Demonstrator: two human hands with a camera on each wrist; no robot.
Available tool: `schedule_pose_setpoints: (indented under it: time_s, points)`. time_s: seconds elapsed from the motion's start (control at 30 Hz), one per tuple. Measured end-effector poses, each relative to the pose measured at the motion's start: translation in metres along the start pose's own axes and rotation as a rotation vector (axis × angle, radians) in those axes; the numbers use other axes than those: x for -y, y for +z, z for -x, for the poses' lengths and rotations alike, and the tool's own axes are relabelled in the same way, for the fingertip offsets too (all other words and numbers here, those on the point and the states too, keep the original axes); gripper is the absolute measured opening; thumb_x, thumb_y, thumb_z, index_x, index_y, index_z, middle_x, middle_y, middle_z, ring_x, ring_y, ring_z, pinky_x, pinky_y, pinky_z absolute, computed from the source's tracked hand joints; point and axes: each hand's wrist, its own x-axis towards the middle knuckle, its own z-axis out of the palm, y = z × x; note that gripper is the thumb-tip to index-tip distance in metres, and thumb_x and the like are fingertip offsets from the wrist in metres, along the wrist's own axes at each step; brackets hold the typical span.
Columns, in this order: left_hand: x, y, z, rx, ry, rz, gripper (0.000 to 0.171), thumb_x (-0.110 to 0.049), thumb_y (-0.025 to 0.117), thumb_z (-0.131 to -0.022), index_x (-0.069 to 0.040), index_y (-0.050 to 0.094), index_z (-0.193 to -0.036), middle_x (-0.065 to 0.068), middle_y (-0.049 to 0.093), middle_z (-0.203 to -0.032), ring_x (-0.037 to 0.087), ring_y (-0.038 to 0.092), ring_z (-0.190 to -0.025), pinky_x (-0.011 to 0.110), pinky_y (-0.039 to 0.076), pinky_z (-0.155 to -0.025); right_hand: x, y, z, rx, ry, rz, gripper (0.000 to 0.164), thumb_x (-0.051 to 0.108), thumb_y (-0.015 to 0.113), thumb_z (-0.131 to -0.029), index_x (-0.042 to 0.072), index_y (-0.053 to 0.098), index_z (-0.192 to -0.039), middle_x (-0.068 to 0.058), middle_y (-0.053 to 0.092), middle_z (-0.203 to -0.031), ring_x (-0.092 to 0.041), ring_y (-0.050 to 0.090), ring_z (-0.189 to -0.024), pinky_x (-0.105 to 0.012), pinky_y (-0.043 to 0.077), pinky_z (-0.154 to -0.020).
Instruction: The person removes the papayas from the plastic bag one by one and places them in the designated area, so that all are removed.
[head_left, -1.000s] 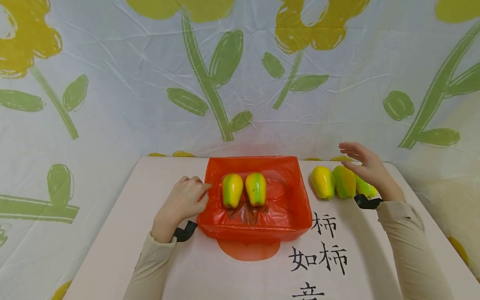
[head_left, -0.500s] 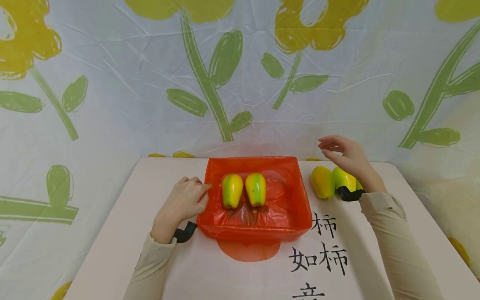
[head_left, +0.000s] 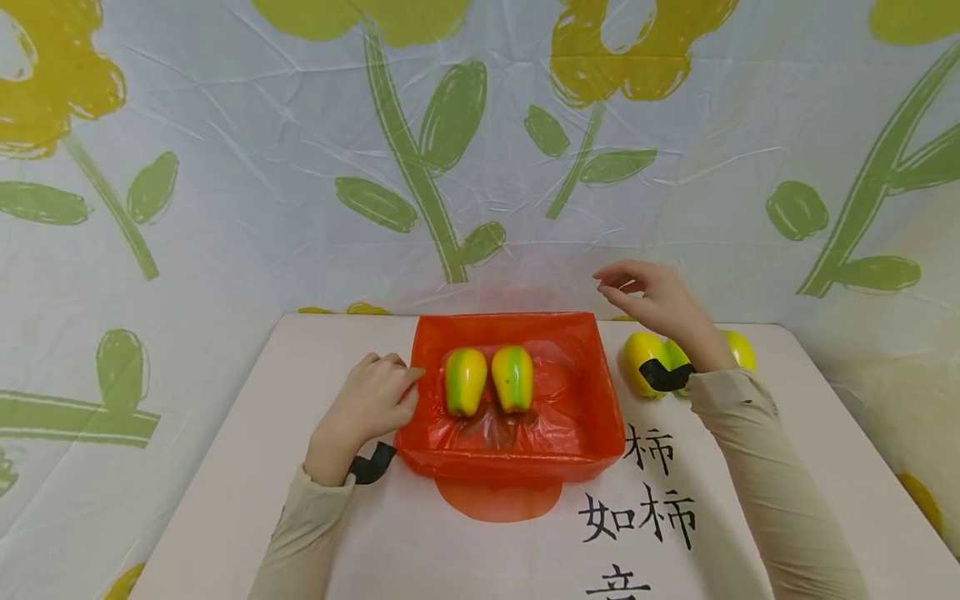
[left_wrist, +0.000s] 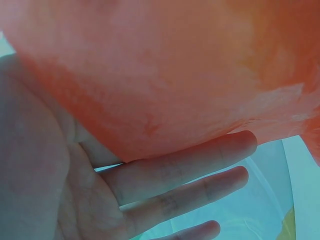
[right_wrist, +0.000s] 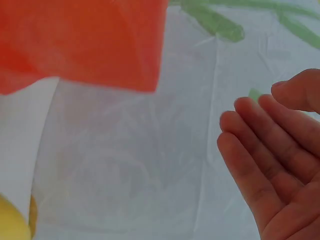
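Note:
A red box (head_left: pixel 510 468) of thin plastic stands on the table with two yellow-green papayas (head_left: pixel 465 382) lying side by side inside. My left hand (head_left: pixel 366 400) holds its left wall. Index finger and thumb reach over the rim in the head view, while other fingers lie along the outside in the left wrist view; the wall hides the thumb there. My right hand (head_left: pixel 651 298) is raised behind the box's right corner, fingers gently bent, a gap between thumb and fingertips, and nothing in it. Three more papayas (head_left: pixel 738 348) sit right of the box, partly covered by my right forearm.
A pale table cover (head_left: pixel 247 500) with black characters and a red printed shape lies under the box. Behind the table hangs a white cloth (head_left: pixel 300 208) printed with yellow flowers and green stems. Black straps (head_left: pixel 663 375) sit at both wrists.
My right hand has moved left from above the loose papayas toward the box, its fingers drawing a little closer together. My left hand, the box and the papayas have stayed in place.

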Motion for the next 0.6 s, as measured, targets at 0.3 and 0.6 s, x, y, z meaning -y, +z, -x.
schedule_pose_setpoints:
  time_s: [0.3, 0.6]
  points:
    - [-0.001, -0.002, 0.000, -0.003, 0.002, 0.000, 0.028, -0.010, 0.058, -0.082, -0.005, 0.076, -0.103, 0.006, 0.069, -0.077, 0.027, 0.064, -0.086, 0.042, 0.048, -0.076, 0.033, 0.018, -0.018, 0.112, -0.120, 0.054, 0.017, 0.009, 0.066, -0.091, 0.004, 0.075, -0.105, -0.008, 0.074, -0.098, -0.022, 0.067, -0.087, -0.041, 0.056, -0.078]
    - [-0.001, -0.003, 0.001, 0.000, 0.001, 0.001, 0.027, -0.009, 0.057, -0.082, -0.006, 0.076, -0.101, 0.004, 0.067, -0.073, 0.027, 0.064, -0.086, 0.041, 0.047, -0.076, 0.054, 0.048, -0.029, 0.252, -0.188, 0.091, 0.014, 0.008, 0.068, -0.089, 0.004, 0.075, -0.101, -0.005, 0.073, -0.092, -0.020, 0.068, -0.085, -0.043, 0.057, -0.078]
